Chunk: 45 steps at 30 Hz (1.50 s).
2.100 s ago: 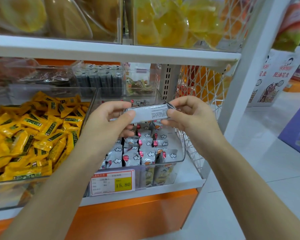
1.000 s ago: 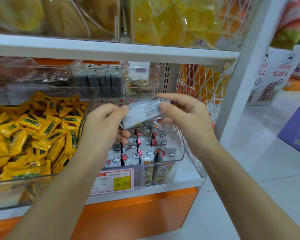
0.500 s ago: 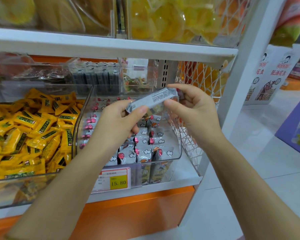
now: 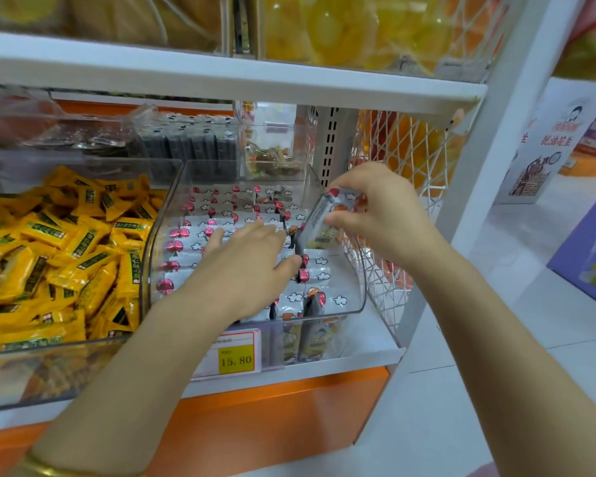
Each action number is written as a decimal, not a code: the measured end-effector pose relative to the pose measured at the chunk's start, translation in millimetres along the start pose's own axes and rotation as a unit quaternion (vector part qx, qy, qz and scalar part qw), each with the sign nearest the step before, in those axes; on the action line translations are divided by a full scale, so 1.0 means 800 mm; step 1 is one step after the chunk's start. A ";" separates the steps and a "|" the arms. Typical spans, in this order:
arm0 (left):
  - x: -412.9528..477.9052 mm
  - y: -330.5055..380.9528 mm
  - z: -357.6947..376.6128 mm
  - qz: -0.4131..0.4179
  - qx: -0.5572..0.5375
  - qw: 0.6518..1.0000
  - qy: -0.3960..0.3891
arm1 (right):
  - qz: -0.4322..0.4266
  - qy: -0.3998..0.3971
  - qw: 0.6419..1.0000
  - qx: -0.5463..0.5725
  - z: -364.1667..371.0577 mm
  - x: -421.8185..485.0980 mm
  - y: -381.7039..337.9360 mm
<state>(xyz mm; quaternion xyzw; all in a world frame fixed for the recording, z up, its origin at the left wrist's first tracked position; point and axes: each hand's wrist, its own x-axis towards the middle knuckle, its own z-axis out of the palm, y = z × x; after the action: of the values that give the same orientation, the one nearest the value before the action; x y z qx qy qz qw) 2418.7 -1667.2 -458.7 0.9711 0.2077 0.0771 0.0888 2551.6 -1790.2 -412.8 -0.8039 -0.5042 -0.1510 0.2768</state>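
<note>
Now my right hand has 1 snack packet pinched between thumb and curled fingers – thumb on the near face, fingertips over the top end. The packet stands tilted at the right side of the clear bin, its red-marked upper end leaning toward the back right corner and its lower end down among the others, just beside the bin's right wall.

My left hand lies flat, palm down, with the fingers straight and close together, holding nothing. It is spread over the rows of white packets in the middle of the bin, the thumb tip close to the foot of the tilted packet – whether the palm presses on the rows or only hovers over them, I cannot tell. A gold bangle shows on that wrist at the bottom edge of the view.

The bin sits at the right end of the white shelf, near its front edge, with a price tag reading 15.80 clipped in front of it. To the left, touching side by side, a second bin holds a heap of yellow packets. Dark packets stand along the back of the shelf, and white wire mesh closes its right side.
</note>
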 end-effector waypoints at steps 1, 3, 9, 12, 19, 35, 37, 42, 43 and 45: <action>-0.001 0.000 -0.001 -0.003 -0.002 1.000 -0.002 | -0.010 -0.022 0.999 -0.023 0.003 0.002 -0.002; -0.003 0.001 -0.002 -0.005 -0.007 1.000 0.000 | -0.021 -0.070 0.995 -0.064 0.011 0.005 -0.008; -0.007 0.001 -0.010 -0.004 -0.020 1.000 0.008 | -0.037 -0.209 0.966 -0.147 0.014 0.012 -0.017; -0.009 0.000 -0.013 0.008 -0.045 0.999 0.024 | -0.051 -0.325 0.923 -0.198 0.019 0.021 -0.024; -0.009 -0.007 -0.017 0.000 -0.080 0.995 0.062 | -0.017 -0.213 0.973 -0.089 0.012 0.048 -0.023; -0.016 -0.013 -0.021 -0.003 -0.150 0.981 0.122 | 0.018 -0.142 0.980 -0.136 0.018 0.063 -0.029; -0.017 -0.014 -0.023 0.001 -0.157 0.976 0.153 | 0.030 -0.034 0.995 -0.093 0.005 0.049 -0.030; -0.018 -0.008 -0.026 -0.005 -0.228 0.950 0.214 | 0.086 0.165 0.982 0.013 -0.009 0.006 -0.035; -0.019 -0.008 -0.027 -0.008 -0.248 0.944 0.219 | 0.097 0.180 0.978 0.049 -0.012 0.001 -0.037; -0.022 -0.007 -0.027 -0.013 -0.290 0.932 0.215 | 0.133 0.196 0.962 0.133 -0.015 -0.004 -0.038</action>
<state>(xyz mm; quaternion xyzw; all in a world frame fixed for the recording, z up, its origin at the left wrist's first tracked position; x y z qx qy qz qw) 2396.7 -1666.2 -441.2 0.8605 0.2033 0.3398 0.3207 2523.7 -1789.5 -395.9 -0.7742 -0.3443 -0.1988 0.4924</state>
